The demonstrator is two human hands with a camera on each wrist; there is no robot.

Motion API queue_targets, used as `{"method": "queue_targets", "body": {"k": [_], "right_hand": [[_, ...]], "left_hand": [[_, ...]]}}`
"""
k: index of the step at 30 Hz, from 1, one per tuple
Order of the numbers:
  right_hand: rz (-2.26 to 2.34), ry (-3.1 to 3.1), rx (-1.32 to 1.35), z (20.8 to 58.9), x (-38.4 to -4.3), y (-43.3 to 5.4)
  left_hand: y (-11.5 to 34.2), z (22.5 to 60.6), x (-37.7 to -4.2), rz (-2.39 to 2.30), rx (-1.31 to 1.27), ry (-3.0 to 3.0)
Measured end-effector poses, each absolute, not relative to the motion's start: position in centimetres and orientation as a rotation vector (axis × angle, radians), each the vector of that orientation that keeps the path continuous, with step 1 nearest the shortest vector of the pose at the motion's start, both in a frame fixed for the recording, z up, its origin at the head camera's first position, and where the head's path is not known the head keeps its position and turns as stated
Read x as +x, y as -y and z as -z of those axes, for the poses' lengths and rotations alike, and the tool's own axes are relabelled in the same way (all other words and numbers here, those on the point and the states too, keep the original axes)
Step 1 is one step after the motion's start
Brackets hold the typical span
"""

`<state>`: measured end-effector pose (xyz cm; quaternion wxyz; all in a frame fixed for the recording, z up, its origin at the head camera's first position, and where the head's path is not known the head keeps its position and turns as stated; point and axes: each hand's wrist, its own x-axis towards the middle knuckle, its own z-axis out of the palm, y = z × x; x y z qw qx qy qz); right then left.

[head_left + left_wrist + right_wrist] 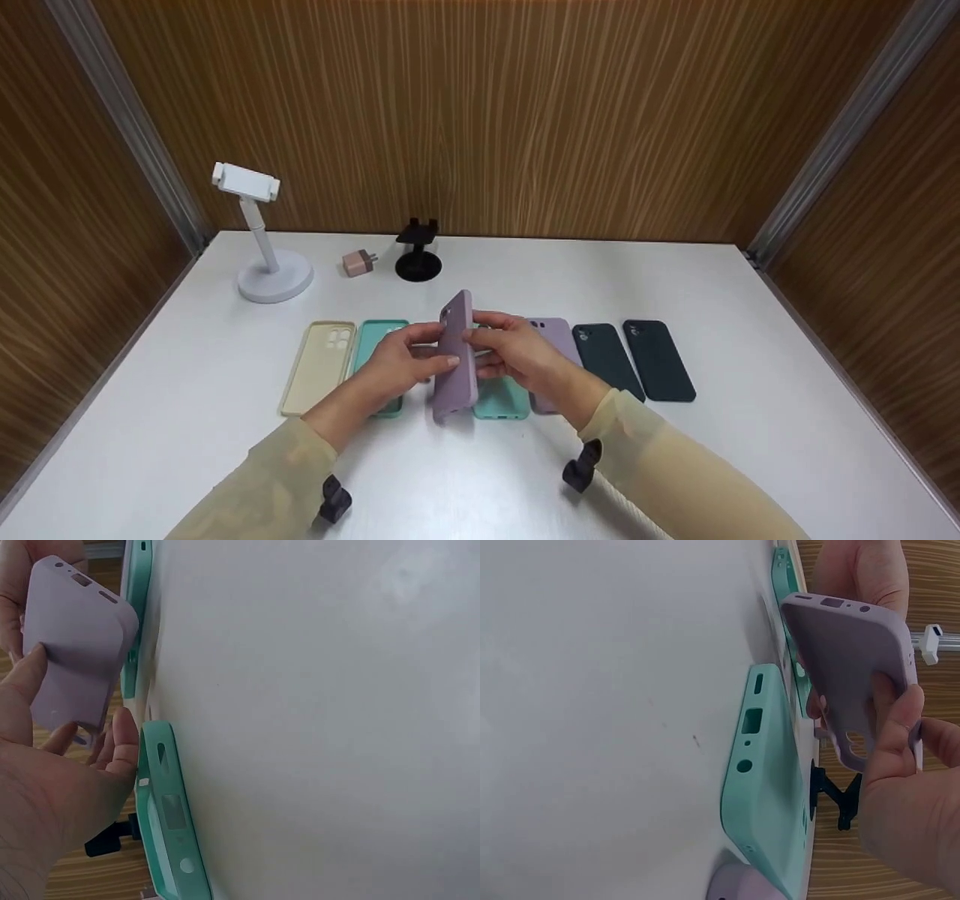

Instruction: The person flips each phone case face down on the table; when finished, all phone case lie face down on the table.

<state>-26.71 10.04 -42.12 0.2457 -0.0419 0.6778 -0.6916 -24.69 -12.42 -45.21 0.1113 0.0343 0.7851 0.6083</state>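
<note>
A lilac phone case (pixel 454 367) is held tilted on edge above the table, in the middle of a row of phone cases. My left hand (pixel 401 364) grips its left side, the thumb lying on the case's outer back. On the other side my right hand (pixel 525 351) pinches the edge between thumb and fingers. The left wrist view shows the port cutouts along the end of the lilac case (pixel 79 637). Its hollow inner face (pixel 840 660) appears in the right wrist view. Below the hands lie a teal case (pixel 501 401) and another teal case (pixel 367 345), both partly hidden.
A cream case (pixel 319 371) lies at the row's left end. To the right are another lilac case (pixel 556 337) and two dark cases (pixel 611 360). Behind stand a white phone stand (pixel 275 277), a pink plug adapter (pixel 358 263) and a black stand (pixel 418 265). Wood-grain panels surround the white table (pixel 637 285).
</note>
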Motion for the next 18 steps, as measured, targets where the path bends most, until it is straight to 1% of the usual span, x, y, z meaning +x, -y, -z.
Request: {"method": "queue_targets", "body": {"k": [11,18], "right_hand": [[1.926,-1.834,-0.119,42.2,-26.9,-9.9],[1.873,-1.961,-0.093,42.5,-26.9,-9.4]], "left_hand": [[13.1,45.4,-25.4,-1.884,0.028,-2.291],[14.0,45.4,-25.9,-1.906,-0.064,-2.378]]}}
